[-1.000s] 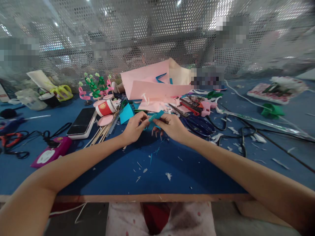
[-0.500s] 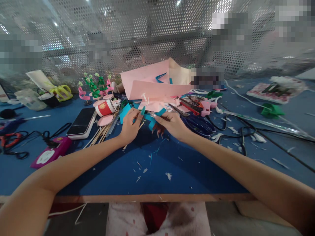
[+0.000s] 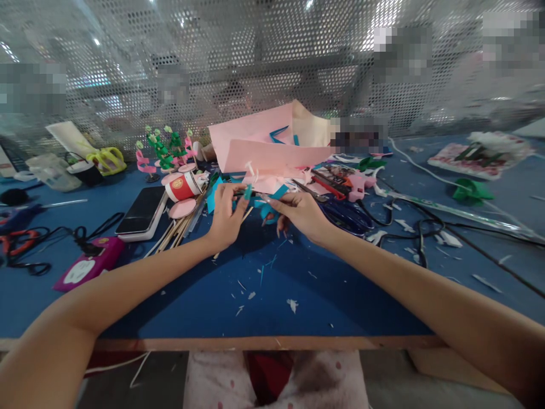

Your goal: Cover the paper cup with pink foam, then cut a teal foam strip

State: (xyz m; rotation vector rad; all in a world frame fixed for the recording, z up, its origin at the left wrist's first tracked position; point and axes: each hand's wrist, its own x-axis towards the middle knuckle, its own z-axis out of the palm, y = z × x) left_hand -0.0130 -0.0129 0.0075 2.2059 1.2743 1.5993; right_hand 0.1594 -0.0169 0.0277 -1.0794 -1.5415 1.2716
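Bright blue paper strip (image 3: 279, 192) spans the gap between my two hands over the middle of the table, with a folded or curled part hanging near the right fingers. My left hand (image 3: 225, 218) is closed in a pinch at the strip's left end; its fingertips are partly hidden. My right hand (image 3: 306, 215) pinches the strip between thumb and forefinger, its other fingers curled below. A blue paper piece (image 3: 212, 199) lies just behind my left hand. Thin wooden sticks (image 3: 177, 232) lie left of that hand, and dark blue-handled scissors (image 3: 347, 216) lie right of my right hand.
Pink paper sheets (image 3: 272, 153) stand behind my hands. On the left are a paper cup (image 3: 183, 186), a phone (image 3: 142, 210), a purple box (image 3: 89, 262) and small paper plants (image 3: 166, 149). Black cables (image 3: 419, 227) and paper scraps (image 3: 292, 305) lie about the blue table (image 3: 272, 324).
My hands have moved slightly apart, and my left hand has turned more upright with its thumb raised. The blue strip has shifted between the fingers and shows more of its length.
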